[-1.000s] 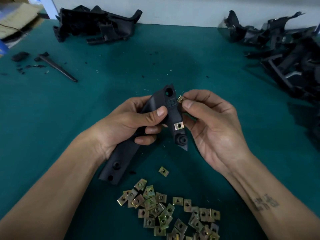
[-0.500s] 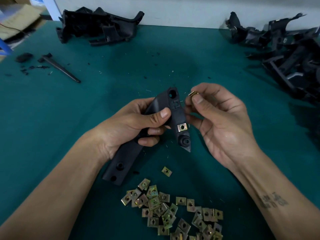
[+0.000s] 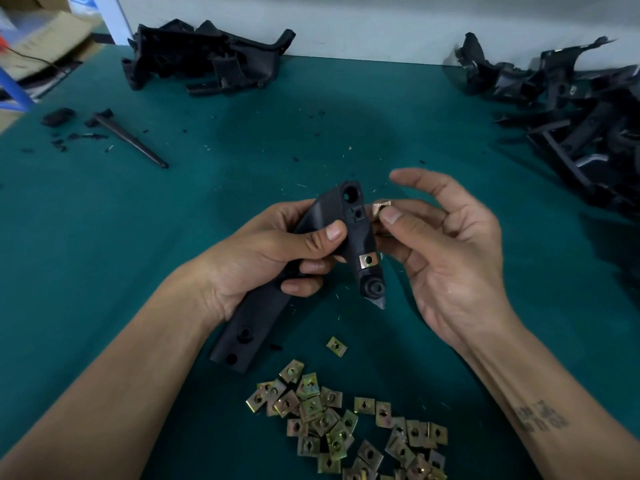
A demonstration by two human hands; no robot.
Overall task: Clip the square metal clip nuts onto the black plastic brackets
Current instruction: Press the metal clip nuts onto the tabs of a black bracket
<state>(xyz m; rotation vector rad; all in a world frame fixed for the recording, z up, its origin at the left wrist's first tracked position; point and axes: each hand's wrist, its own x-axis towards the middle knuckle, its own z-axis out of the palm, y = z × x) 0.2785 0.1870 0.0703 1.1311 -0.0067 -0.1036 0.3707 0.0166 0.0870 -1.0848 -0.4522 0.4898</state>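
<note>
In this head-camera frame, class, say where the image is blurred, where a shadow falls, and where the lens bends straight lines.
Head view: the cardboard box at top left is motion-smeared; a broad soft shadow darkens the green table beyond the black bracket; the table's far edge bows with wide-angle distortion; the clip nut the right hand pinches is slightly soft.

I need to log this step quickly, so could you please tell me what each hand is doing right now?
Left hand: grips the black plastic bracket.
Right hand: pinches a square metal clip nut beside the bracket's upper end.
</note>
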